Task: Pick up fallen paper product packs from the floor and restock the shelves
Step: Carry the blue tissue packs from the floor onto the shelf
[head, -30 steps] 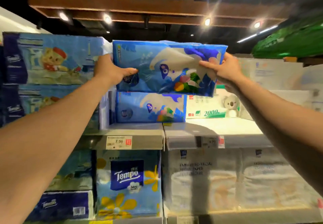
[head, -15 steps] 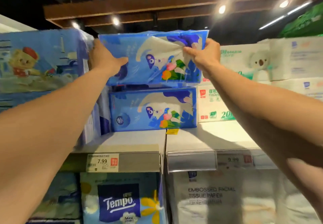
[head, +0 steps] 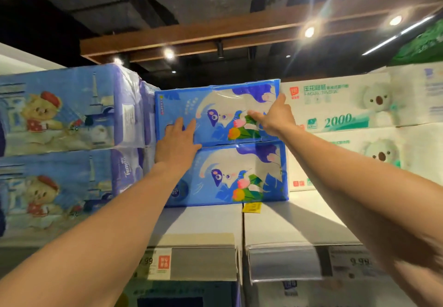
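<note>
A blue tissue pack [head: 211,105] with a white bird and tulips printed on it lies on top of an identical blue pack [head: 230,175] on the top shelf [head: 203,220]. My left hand [head: 176,142] presses flat with straight fingers against the upper pack's lower left front. My right hand [head: 273,115] touches the upper pack's right front, fingers extended along the wrapper. Neither hand curls round the pack.
Blue teddy-bear packs [head: 60,110] are stacked to the left, touching the blue pack. White koala tissue cases [head: 347,100] are stacked to the right. Price tags [head: 155,262] line the shelf edge. More packs fill the shelf below.
The upper blue pack has gone from being held in the air between both hands to lying on the lower pack. Both hands have let go and now press its front.
</note>
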